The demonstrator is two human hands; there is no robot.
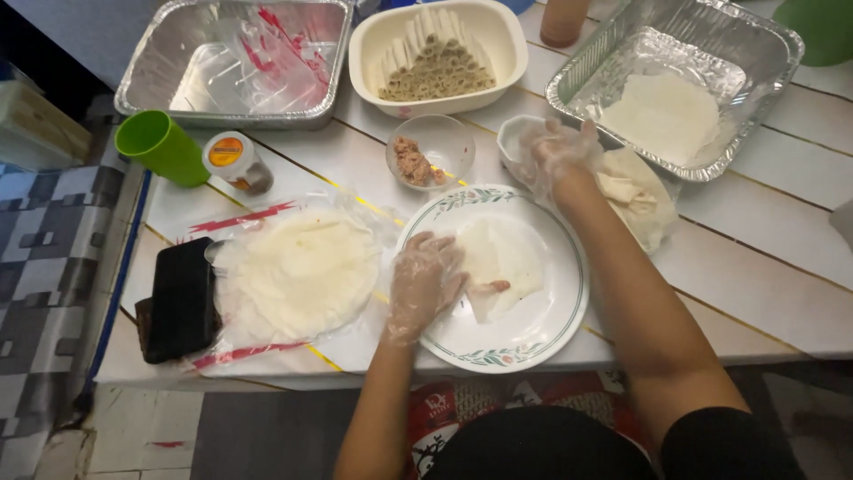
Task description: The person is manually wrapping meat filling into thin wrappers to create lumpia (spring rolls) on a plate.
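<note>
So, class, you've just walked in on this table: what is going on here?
A person in thin clear gloves is working with thin white wrappers. The left hand presses a wrapper flat on a floral-rimmed plate. The right hand reaches to a small white bowl beside a glass bowl of filling. A stack of wrappers lies to the left, and finished rolls fill a white dish behind.

Glossy ceramic plate (569, 293); crinkled shiny foil tray (764, 53); thin matt wrapper (506, 258); clear plastic-gloved hands (425, 283).
</note>
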